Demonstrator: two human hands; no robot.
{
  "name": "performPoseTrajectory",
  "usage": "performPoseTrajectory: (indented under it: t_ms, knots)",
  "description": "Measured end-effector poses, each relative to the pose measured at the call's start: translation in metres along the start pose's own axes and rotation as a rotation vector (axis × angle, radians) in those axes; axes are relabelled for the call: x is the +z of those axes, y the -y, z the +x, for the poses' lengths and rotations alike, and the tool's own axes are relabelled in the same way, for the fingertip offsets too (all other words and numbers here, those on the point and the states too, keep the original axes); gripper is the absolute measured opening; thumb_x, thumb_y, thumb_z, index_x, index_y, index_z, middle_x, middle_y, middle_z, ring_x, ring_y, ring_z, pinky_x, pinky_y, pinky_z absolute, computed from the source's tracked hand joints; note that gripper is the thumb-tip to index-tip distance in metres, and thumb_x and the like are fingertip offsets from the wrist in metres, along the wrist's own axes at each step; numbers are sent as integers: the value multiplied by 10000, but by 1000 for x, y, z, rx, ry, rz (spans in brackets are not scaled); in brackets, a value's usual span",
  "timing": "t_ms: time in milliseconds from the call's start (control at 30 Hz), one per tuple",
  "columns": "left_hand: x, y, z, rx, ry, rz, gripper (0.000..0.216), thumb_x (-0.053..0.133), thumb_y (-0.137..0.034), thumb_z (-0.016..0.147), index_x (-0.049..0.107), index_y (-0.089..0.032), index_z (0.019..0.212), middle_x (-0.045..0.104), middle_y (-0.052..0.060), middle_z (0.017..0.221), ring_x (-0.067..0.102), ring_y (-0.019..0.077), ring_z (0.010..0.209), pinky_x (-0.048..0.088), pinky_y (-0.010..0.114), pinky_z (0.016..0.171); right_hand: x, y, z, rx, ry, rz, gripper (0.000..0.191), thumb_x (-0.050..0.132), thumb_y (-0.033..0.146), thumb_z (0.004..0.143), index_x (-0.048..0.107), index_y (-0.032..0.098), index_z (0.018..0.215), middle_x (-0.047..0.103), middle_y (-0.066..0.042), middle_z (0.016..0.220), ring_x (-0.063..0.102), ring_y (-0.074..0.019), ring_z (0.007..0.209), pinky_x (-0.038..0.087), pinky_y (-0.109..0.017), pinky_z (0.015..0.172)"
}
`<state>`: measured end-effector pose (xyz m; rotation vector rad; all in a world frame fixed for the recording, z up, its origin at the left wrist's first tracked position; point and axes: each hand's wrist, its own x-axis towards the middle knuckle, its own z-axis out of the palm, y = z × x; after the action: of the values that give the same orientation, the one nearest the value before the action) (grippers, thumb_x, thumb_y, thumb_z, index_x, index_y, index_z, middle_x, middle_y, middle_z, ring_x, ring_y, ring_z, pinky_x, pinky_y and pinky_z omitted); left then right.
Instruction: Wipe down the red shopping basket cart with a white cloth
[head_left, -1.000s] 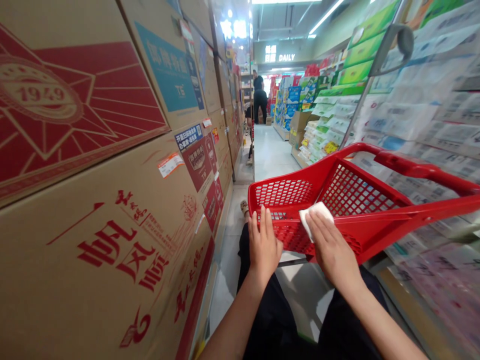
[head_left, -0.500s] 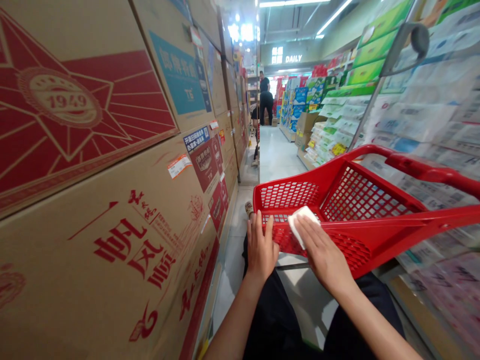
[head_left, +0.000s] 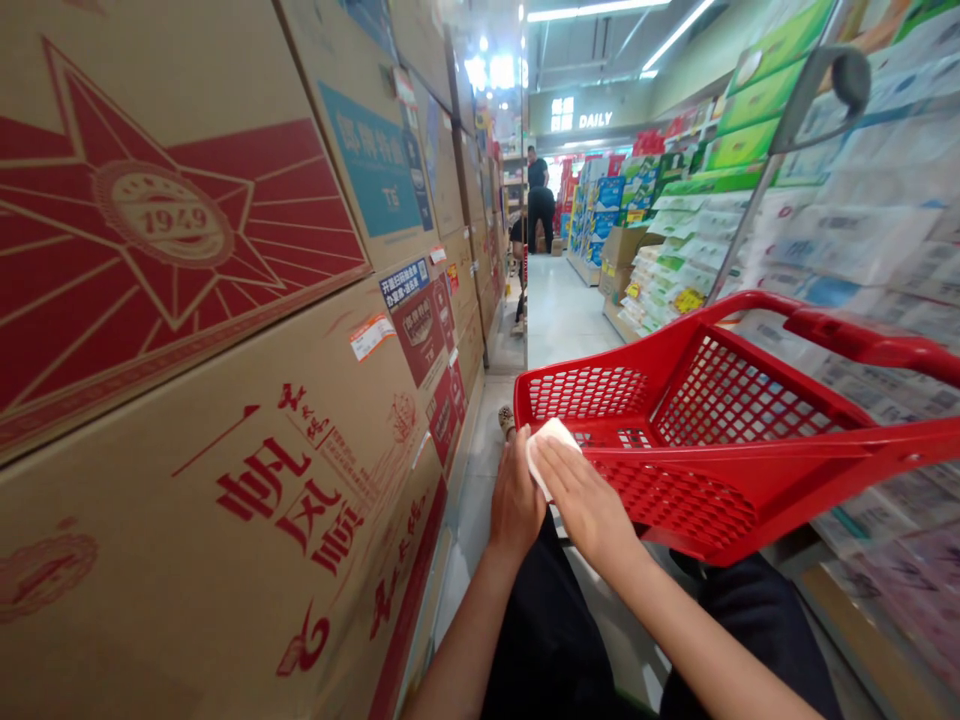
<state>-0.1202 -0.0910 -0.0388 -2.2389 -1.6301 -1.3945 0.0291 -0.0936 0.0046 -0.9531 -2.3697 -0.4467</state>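
A folded white cloth [head_left: 553, 436] lies under the fingers of my right hand [head_left: 589, 495], which presses it flat on the near rim of a red plastic shopping cart [head_left: 675, 457], close to its left corner. My left hand [head_left: 517, 500] grips that same corner, right beside the cloth. Its fingers point upward and close together; the cloth and my right hand hide its thumb side. The cart has lattice walls, and its handle [head_left: 862, 335] extends to the right. My knees are below and beside the cart.
Stacked cardboard cartons [head_left: 247, 400] form a wall on the left. Packs of tissue [head_left: 862, 240] line the shelf on the right, with a grey hook-ended rod [head_left: 832, 100] in front. Farther down the aisle, a brown carton [head_left: 622, 255] and people [head_left: 540, 200] are visible.
My right hand has slid the cloth leftward along the rim until it meets my left hand. The left hand's spread fingers have drawn together at the corner. The view has shifted slightly.
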Motion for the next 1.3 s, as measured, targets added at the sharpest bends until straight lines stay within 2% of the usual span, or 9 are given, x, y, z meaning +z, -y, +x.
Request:
performPoseTrajectory:
  t_ms: [200,467,600,800,900,1000,1133,1200,1300]
  knots:
    - [7,5,-9,-40,-2,78,933,458,7,830,81,-190,1660,288,133,1695,242,264,1583,314,547,1271,-34,-16,-14,109,68,-45,687,421,6,932,353,122,1606,483,-164,1588,403,-290,1505,433,-493,1203]
    - [17,4,-15,-121,-33,-26,923,518,-144,944,-71,-146,1655,187,206,1712,229,315,1583,332,565,1253,4,-3,28,-67,77,18,580,477,82,944,497,115,1523,575,-169,1508,525,-288,1413,459,-476,1182]
    - [16,4,-12,-143,-15,-59,948,521,-109,931,-90,-158,1654,151,190,1724,207,303,1590,295,549,1276,-3,-8,37,-75,153,57,569,500,42,901,572,115,1460,626,-172,1451,609,-276,1326,489,-456,1157]
    - [14,3,-9,-197,-5,-151,979,520,-40,881,-49,-193,1663,185,158,1723,225,293,1586,325,522,1271,-32,-27,40,-111,258,165,701,487,-45,857,529,220,1504,663,-100,1420,631,-204,1302,525,-369,1114]
    - [19,3,-11,-224,-15,-179,989,529,-32,871,-44,-186,1663,174,164,1724,236,290,1582,341,502,1266,-25,-30,45,-95,265,157,671,503,-16,895,515,240,1515,662,-85,1425,637,-208,1295,535,-383,1107]
    - [21,4,-11,-220,-29,-162,972,531,-52,901,-63,-184,1660,176,173,1722,255,283,1577,359,490,1258,-12,-25,43,-127,192,107,688,522,5,903,468,230,1551,636,-100,1456,614,-238,1325,524,-425,1124]
    - [16,6,-8,-157,0,-101,955,509,-58,916,-65,-211,1663,160,150,1728,247,280,1579,376,499,1248,-15,-25,24,-180,151,115,731,485,18,920,369,242,1607,571,-77,1530,545,-211,1397,487,-401,1166]
    - [10,7,-6,-117,42,-65,978,504,-37,885,-54,-227,1666,158,126,1732,219,283,1586,355,517,1257,-27,-38,9,-160,167,111,718,447,43,949,340,277,1619,541,-42,1559,507,-191,1432,488,-382,1165]
    - [0,8,-1,-68,80,-9,1009,503,-16,843,-37,-231,1668,164,107,1733,204,285,1591,324,540,1269,-52,-68,-20,-60,183,45,678,394,100,997,301,322,1631,482,-10,1605,431,-208,1490,453,-435,1197]
